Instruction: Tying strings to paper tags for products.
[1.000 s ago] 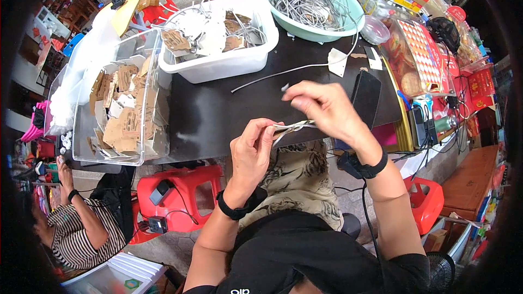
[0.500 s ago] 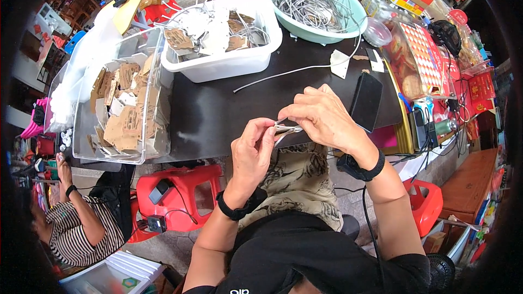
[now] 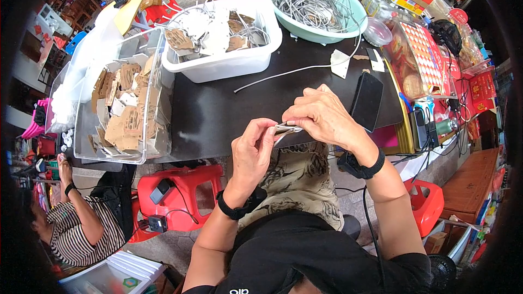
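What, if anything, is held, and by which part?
A small pale piece: left hand pinches its left end; right hand is at its right, hold unclear.

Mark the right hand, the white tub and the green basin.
Right hand (image 3: 322, 120): head view, back of the hand.
White tub (image 3: 234, 68): head view, front wall.
Green basin (image 3: 320, 34): head view, front wall.

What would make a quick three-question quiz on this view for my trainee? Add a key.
1. Multiple choice: what mostly fills the pale green basin? a) cardboard pieces b) grey cable c) bottles
2. True or false: the left hand pinches a small pale piece, with the right hand close by it.
3. Short answer: which container stands between the clear box and that basin?
Key: 1. b; 2. true; 3. the white tub.
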Available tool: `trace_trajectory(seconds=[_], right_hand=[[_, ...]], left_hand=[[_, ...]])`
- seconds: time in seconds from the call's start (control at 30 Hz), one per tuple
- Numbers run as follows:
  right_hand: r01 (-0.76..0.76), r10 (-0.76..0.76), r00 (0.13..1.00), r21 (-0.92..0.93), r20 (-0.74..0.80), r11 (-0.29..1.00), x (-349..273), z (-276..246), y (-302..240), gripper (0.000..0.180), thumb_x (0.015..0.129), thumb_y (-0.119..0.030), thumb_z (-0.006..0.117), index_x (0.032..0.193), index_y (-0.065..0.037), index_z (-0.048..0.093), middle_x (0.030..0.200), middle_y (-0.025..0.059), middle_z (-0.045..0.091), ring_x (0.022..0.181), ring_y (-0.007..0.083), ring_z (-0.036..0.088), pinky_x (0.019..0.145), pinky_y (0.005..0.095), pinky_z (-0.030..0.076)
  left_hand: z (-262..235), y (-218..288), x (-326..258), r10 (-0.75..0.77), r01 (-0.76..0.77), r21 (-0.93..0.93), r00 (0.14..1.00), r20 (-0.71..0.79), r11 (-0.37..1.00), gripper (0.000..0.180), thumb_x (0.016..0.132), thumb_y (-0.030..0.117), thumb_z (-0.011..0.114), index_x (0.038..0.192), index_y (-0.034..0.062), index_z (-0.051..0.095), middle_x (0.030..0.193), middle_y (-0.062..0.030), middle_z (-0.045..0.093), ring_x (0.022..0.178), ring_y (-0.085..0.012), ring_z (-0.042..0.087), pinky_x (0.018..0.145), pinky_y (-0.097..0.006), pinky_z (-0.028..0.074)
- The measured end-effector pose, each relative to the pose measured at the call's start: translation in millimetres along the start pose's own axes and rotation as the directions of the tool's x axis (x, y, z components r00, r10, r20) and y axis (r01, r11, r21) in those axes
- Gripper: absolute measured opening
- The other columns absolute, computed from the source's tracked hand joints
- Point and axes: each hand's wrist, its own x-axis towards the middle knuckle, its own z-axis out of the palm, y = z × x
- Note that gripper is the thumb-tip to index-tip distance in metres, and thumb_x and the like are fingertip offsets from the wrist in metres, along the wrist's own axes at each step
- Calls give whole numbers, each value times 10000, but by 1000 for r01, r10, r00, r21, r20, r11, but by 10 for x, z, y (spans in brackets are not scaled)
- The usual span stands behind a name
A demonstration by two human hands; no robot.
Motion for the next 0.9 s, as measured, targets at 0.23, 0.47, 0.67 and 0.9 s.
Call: trace_trajectory(seconds=[0.23,0.47,0.67,0.9], right_hand=[[-9,3,999,168,39,986,37,32,19,120,882,-217,642,933,-166,739,802,-4,665,823,213,565,813,361,375],[-6,-6,998,187,66,982,76,26,28,122,897,-223,627,933,-140,708,833,25,611,865,232,569,819,372,386],[40,-48,999,289,24,956,82,103,83,143,894,-205,636,923,-76,689,800,64,551,839,249,567,764,371,388],[-5,-8,1000,420,30,908,97,140,95,143,901,-160,635,926,-28,681,799,105,580,761,290,596,685,392,442]], left_hand=[[-36,49,43,71,-75,90,996,48,993,63,957,-7,580,1015,-3,603,751,-60,624,660,-87,614,606,-239,502],[-30,36,50,58,-62,64,996,62,996,53,961,2,579,1010,-5,599,744,-69,619,649,-88,612,590,-244,491],[-18,38,47,38,-41,42,998,58,998,56,968,14,577,1014,-13,592,772,-84,657,702,-118,678,605,-256,515],[-34,41,49,15,-18,41,997,73,999,61,982,28,562,1020,-14,585,796,-86,675,738,-140,704,634,-258,540]])
